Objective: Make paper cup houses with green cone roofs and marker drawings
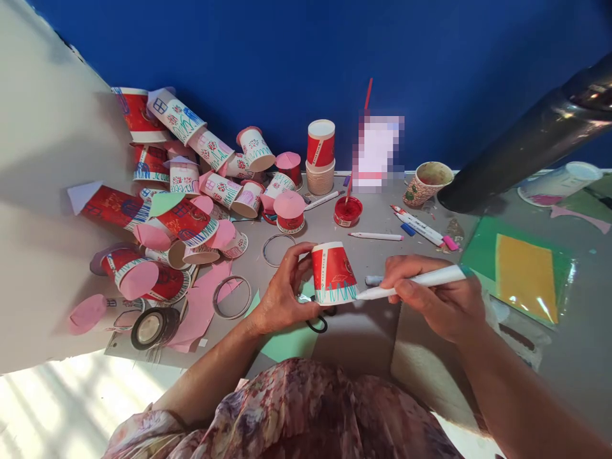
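My left hand [287,296] grips a red and white paper cup [335,271], held upside down above the table. Green zigzag lines run along the cup's white band near its rim. In my right hand [437,296] is a white marker [415,280], its tip touching or very close to the lower right edge of the cup. Just behind the marker lies a grey cap-like piece [373,280], partly covered by the fingers. Below the cup, dark scissors handles [317,324] show over light green paper [289,341].
Decorated paper cups [184,217] pile up at left. Tape rolls [232,297] and pink paper [203,312] lie near my left arm. Behind stand stacked cups [320,156] and a red paint pot [347,211]. Markers [421,226], a patterned cup [427,183] and a black pole [516,140] are at right.
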Motion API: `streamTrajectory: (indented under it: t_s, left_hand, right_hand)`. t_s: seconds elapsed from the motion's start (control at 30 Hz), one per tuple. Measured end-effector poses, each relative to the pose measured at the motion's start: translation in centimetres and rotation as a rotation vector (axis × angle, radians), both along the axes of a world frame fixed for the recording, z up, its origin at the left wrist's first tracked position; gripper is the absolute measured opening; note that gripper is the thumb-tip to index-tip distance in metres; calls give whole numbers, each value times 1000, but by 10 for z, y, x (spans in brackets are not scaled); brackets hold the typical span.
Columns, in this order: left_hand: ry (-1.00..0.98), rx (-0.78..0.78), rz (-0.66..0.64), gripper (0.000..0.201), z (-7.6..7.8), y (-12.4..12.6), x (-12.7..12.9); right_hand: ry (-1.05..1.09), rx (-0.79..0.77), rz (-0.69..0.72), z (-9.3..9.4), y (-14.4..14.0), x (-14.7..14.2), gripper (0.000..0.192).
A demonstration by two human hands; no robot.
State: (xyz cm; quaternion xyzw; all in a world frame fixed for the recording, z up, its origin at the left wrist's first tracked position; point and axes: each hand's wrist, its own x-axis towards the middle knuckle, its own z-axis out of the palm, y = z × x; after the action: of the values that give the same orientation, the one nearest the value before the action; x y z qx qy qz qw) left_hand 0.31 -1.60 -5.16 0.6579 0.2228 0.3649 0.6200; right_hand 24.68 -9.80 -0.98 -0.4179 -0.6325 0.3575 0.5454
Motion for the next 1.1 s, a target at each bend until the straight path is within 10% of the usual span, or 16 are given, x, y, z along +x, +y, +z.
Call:
streamTrajectory:
  t_s: [0.33,0.57,0.87,1.1]
  left_hand:
    - [-98,-138,-44,88,4,1,0]
    - [-160,-276,-132,90,2,-3,4]
    - [98,51,-96,107,7,3,-7]
    - [278,317,17,100,6,6,-10]
  right_hand:
    - [59,-13,-267,-4,0,-3,23]
    - [-226,-155,-39,-6,9,-2,100]
    - [-638,5,-67,-12,15,-7,92]
    - [-551,-16,-48,-7,12,-6,93]
